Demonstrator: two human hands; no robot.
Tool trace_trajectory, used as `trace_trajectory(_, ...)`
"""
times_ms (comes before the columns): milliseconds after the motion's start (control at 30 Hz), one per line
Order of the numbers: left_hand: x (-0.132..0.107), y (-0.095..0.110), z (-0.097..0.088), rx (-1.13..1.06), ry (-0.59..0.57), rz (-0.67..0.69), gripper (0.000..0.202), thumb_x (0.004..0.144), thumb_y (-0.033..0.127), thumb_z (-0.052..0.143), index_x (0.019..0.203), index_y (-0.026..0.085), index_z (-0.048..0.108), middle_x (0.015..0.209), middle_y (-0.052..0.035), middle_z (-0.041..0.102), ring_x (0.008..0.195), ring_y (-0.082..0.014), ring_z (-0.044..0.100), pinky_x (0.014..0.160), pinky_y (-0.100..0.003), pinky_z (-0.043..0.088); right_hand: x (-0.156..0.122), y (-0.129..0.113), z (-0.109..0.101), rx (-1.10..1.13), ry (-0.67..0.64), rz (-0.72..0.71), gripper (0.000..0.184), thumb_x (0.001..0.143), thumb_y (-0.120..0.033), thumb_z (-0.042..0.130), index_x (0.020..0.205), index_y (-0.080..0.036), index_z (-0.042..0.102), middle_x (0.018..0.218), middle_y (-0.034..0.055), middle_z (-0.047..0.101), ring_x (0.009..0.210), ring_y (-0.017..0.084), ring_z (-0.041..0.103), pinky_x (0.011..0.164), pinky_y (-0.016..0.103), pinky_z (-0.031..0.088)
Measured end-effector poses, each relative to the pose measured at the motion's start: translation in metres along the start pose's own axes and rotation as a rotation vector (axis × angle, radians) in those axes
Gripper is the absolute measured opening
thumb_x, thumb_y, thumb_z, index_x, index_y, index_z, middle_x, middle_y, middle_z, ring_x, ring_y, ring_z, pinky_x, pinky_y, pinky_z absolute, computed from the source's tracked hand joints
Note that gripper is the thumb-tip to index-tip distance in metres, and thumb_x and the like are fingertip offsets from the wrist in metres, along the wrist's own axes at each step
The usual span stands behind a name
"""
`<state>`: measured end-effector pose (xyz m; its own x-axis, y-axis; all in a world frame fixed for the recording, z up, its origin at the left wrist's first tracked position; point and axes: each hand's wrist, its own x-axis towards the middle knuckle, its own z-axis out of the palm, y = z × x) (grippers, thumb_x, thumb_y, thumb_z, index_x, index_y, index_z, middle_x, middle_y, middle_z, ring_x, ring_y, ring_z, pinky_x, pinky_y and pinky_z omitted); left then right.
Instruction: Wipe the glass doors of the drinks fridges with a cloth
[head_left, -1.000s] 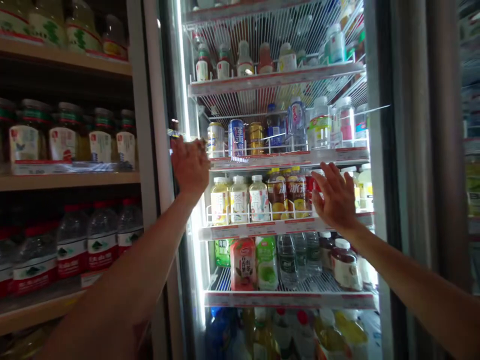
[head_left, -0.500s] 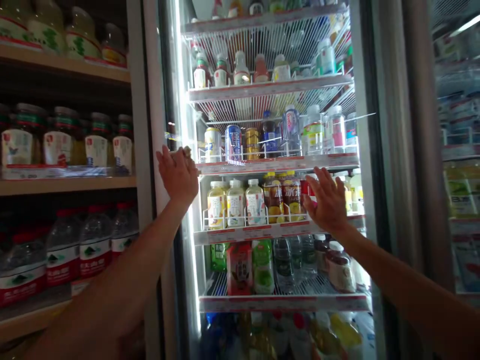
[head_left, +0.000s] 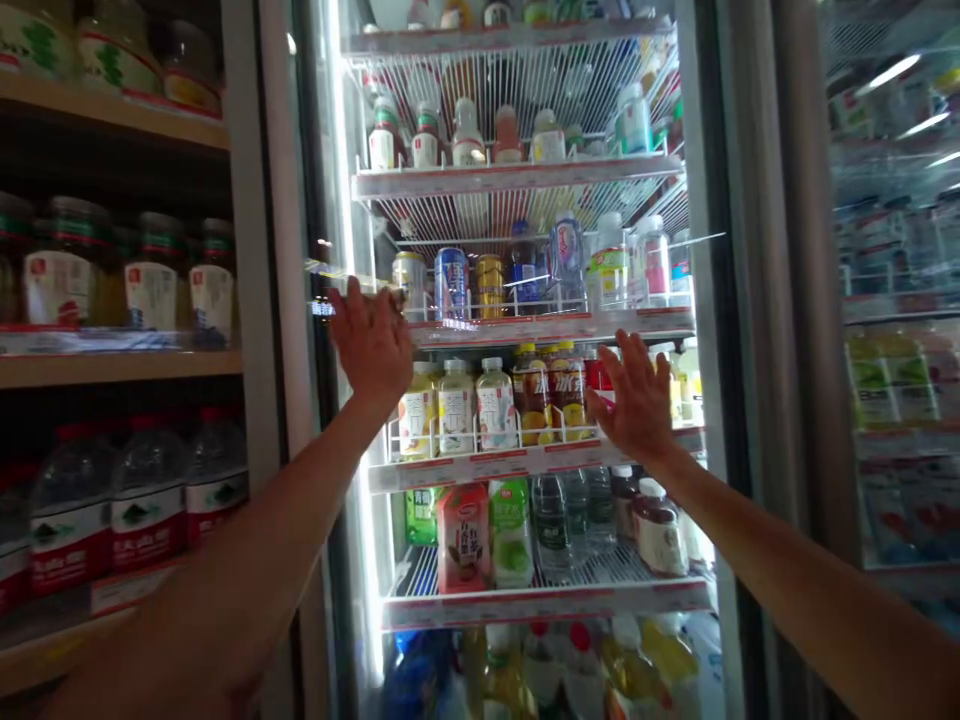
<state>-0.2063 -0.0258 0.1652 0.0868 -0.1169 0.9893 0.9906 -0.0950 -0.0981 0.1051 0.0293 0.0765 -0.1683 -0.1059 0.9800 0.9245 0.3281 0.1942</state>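
Observation:
A lit drinks fridge stands in front of me, its glass door (head_left: pixel 525 300) in front of the shelves. My left hand (head_left: pixel 371 340) lies flat with fingers stretched out against the door near its left edge, level with the shelf of cans (head_left: pixel 450 283). My right hand (head_left: pixel 636 400) is also open, fingers spread, pressed on the glass over the shelf of tea bottles (head_left: pixel 495 400) and juice bottles (head_left: pixel 551 390). Neither hand holds anything.
Wooden shelves (head_left: pixel 120 365) on the left carry jars (head_left: pixel 150 280) and large water bottles (head_left: pixel 150 490). The fridge's door frame (head_left: pixel 720 300) runs down the right, with another glass-fronted fridge (head_left: pixel 892 350) beyond it. Lower fridge shelves hold cartons and bottles (head_left: pixel 465 525).
Both hands stay flat on the glass. The view has shifted a little, so fridge and hands sit slightly further left in the picture.

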Motion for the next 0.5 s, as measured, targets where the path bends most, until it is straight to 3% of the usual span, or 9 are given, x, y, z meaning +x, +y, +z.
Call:
trace_trajectory(67, -0.014, 0.031, 0.008, -0.053, -0.076, 0.164, 0.04, 0.091, 0.029, 0.041, 0.128, 0.015, 0.048, 0.149, -0.0133, 0.03, 0.141, -0.0328, 0.01, 0.11, -0.055, 0.023, 0.0, 0.0, 0.0, -0.003, 0.01, 0.001, 0.059, 0.088, -0.042, 0.043, 0.141, -0.025, 0.025, 0.149, 0.0111, 0.029, 0.139, 0.025, 0.023, 0.11, 0.05, 0.021)
trace_trajectory(133, -0.031, 0.061, 0.015, -0.141, -0.184, 0.483, 0.038, 0.092, 0.03, 0.041, 0.129, 0.023, 0.047, 0.147, -0.0064, 0.035, 0.142, -0.0254, 0.01, 0.112, -0.048, 0.023, 0.0, 0.001, 0.0, -0.003, 0.02, -0.003, 0.06, 0.088, -0.043, 0.044, 0.142, -0.024, 0.025, 0.148, 0.0117, 0.03, 0.139, 0.025, 0.024, 0.11, 0.05, 0.022)
trace_trajectory(200, -0.037, 0.07, 0.017, -0.173, -0.242, 0.66, 0.038, 0.091, 0.031, 0.043, 0.129, 0.026, 0.045, 0.146, -0.0027, 0.037, 0.142, -0.021, 0.012, 0.113, -0.044, 0.025, 0.0, 0.001, 0.0, -0.001, 0.032, -0.006, 0.061, 0.087, -0.044, 0.044, 0.142, -0.024, 0.025, 0.148, 0.0122, 0.031, 0.139, 0.026, 0.025, 0.109, 0.05, 0.022)
trace_trajectory(267, -0.025, 0.053, 0.016, -0.147, -0.212, 0.58, 0.039, 0.091, 0.03, 0.043, 0.129, 0.026, 0.045, 0.147, -0.0033, 0.035, 0.142, -0.0221, 0.014, 0.112, -0.045, 0.026, 0.0, 0.002, 0.0, 0.002, 0.03, -0.005, 0.062, 0.087, -0.044, 0.044, 0.143, -0.023, 0.023, 0.148, 0.0123, 0.03, 0.139, 0.026, 0.025, 0.109, 0.051, 0.022)
trace_trajectory(333, -0.005, 0.027, 0.012, -0.096, -0.101, 0.32, 0.04, 0.091, 0.029, 0.042, 0.131, 0.025, 0.044, 0.149, -0.006, 0.031, 0.142, -0.0263, 0.014, 0.112, -0.051, 0.025, 0.0, 0.002, 0.001, 0.001, 0.018, 0.0, 0.062, 0.087, -0.043, 0.043, 0.143, -0.024, 0.023, 0.149, 0.0119, 0.029, 0.139, 0.026, 0.024, 0.109, 0.051, 0.021)
trace_trajectory(400, 0.006, 0.015, 0.011, -0.068, 0.0, 0.129, 0.042, 0.09, 0.028, 0.042, 0.132, 0.023, 0.043, 0.151, -0.0082, 0.027, 0.142, -0.0298, 0.011, 0.111, -0.055, 0.023, 0.0, 0.001, 0.0, -0.009, 0.002, 0.004, 0.061, 0.087, -0.043, 0.043, 0.142, -0.023, 0.025, 0.149, 0.0118, 0.029, 0.139, 0.026, 0.024, 0.109, 0.051, 0.021)
trace_trajectory(433, 0.005, 0.018, 0.012, -0.069, 0.018, 0.121, 0.043, 0.09, 0.028, 0.042, 0.133, 0.022, 0.043, 0.151, -0.0085, 0.026, 0.142, -0.0304, 0.01, 0.111, -0.055, 0.022, 0.0, 0.001, 0.0, -0.016, -0.002, 0.005, 0.06, 0.087, -0.042, 0.044, 0.141, -0.022, 0.027, 0.149, 0.0122, 0.029, 0.139, 0.026, 0.024, 0.109, 0.05, 0.022)
trace_trajectory(500, -0.011, 0.036, 0.014, -0.097, -0.038, 0.319, 0.043, 0.09, 0.028, 0.043, 0.133, 0.024, 0.042, 0.15, -0.0068, 0.029, 0.142, -0.0285, 0.011, 0.111, -0.052, 0.025, 0.0, 0.001, 0.0, -0.024, -0.007, 0.005, 0.058, 0.086, -0.041, 0.045, 0.139, -0.021, 0.03, 0.148, 0.0129, 0.03, 0.139, 0.027, 0.024, 0.109, 0.05, 0.022)
